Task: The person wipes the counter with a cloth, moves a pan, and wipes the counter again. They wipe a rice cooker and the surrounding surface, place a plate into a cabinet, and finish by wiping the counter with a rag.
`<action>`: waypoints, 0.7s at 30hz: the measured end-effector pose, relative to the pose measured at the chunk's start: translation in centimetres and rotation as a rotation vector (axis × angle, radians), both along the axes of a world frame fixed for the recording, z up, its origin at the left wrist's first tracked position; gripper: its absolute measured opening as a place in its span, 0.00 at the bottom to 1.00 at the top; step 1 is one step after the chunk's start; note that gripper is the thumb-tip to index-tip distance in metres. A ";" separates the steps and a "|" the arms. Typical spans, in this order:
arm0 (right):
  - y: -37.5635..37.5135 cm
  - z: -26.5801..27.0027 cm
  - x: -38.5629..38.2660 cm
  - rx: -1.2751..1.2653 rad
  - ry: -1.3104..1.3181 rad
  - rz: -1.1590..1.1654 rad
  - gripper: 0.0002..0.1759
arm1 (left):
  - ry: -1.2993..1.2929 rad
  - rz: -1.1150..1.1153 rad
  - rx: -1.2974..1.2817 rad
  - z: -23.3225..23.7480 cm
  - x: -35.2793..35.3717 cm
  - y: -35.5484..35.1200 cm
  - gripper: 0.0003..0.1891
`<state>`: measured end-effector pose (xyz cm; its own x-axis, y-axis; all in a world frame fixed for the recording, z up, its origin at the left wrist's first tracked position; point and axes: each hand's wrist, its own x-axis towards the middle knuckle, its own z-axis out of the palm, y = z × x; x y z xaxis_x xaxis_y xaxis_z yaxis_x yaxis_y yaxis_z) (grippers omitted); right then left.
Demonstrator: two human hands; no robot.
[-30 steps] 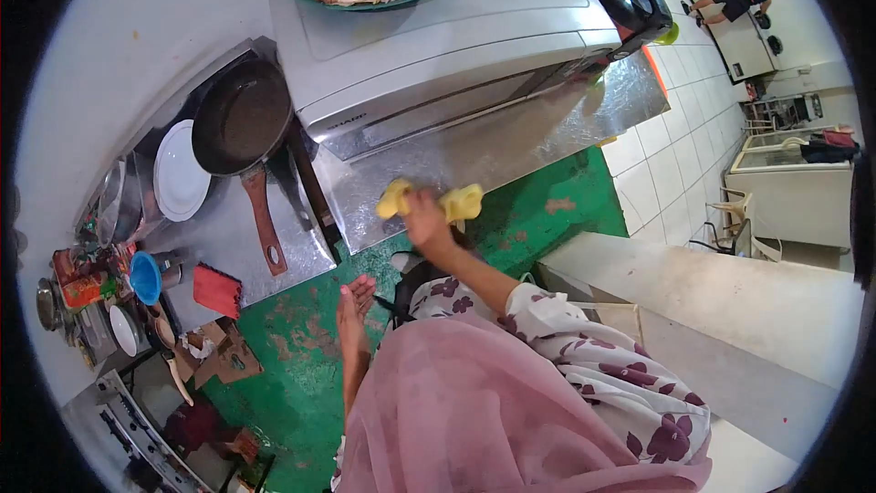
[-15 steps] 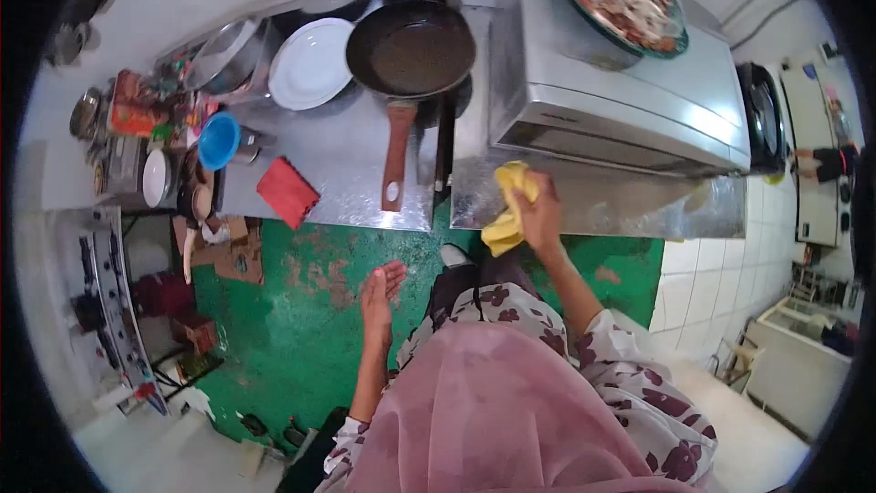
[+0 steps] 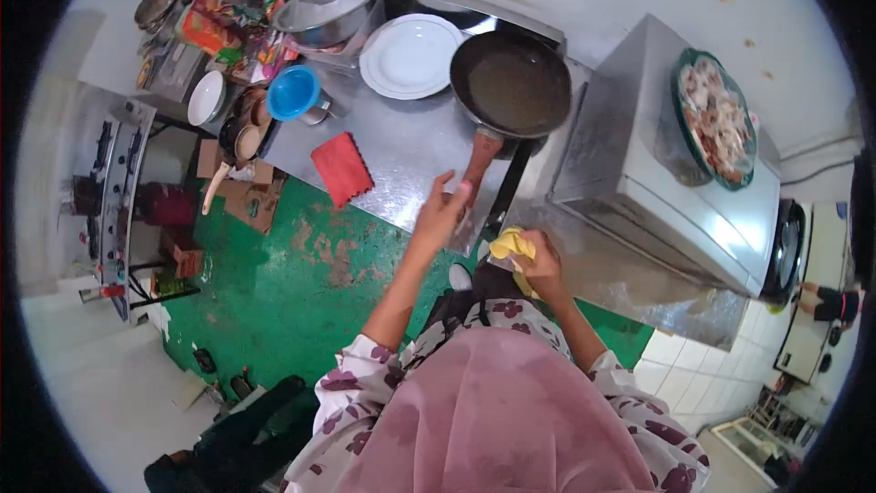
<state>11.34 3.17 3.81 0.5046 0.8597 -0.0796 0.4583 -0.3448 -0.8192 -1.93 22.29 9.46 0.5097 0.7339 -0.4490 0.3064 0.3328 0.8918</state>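
My right hand (image 3: 545,269) is closed on a crumpled yellow cloth (image 3: 513,245) near the front edge of the metal counter. My left hand (image 3: 441,212) is beside the wooden handle of a dark frying pan (image 3: 511,82), its fingers apart and overlapping the handle's edge in this view. The pan lies on the steel table (image 3: 392,160) with its handle pointing toward me. A white plate (image 3: 411,55) sits just left of the pan. Farther left, a folded red cloth (image 3: 342,170) lies at the table's front edge.
A silver appliance (image 3: 675,173) bearing a green-rimmed plate of food (image 3: 716,119) stands on the right. To the left are a blue container (image 3: 294,93), a metal bowl (image 3: 326,14), a white bowl (image 3: 207,98) and small pans (image 3: 245,128). A gap separates the two counters.
My left hand has moved up and forward from over the floor to the pan's handle. My right hand, still holding the yellow cloth, has drawn back toward my body. The view has turned.
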 end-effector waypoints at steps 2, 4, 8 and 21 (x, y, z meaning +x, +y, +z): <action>0.3 0.2 0.5 -0.034 0.013 -0.001 0.21 | 0.012 -0.021 -0.036 0.0 1.6 -0.1 0.28; 0.4 0.7 0.9 -0.103 0.030 0.026 0.23 | 0.050 -0.073 0.085 -0.5 2.0 -0.9 0.26; 0.5 -0.1 1.3 -0.171 0.110 0.037 0.23 | -0.004 -0.005 0.090 -2.7 2.1 -1.6 0.22; 0.4 2.3 2.4 -0.119 0.089 -0.349 0.22 | -0.168 0.300 -0.040 -8.3 -0.9 8.5 0.24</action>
<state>13.75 3.59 6.12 0.7519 0.6195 -0.2256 0.2250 -0.5628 -0.7954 -2.85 30.82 1.21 0.3432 0.8458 -0.4085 0.0391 0.4217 0.9059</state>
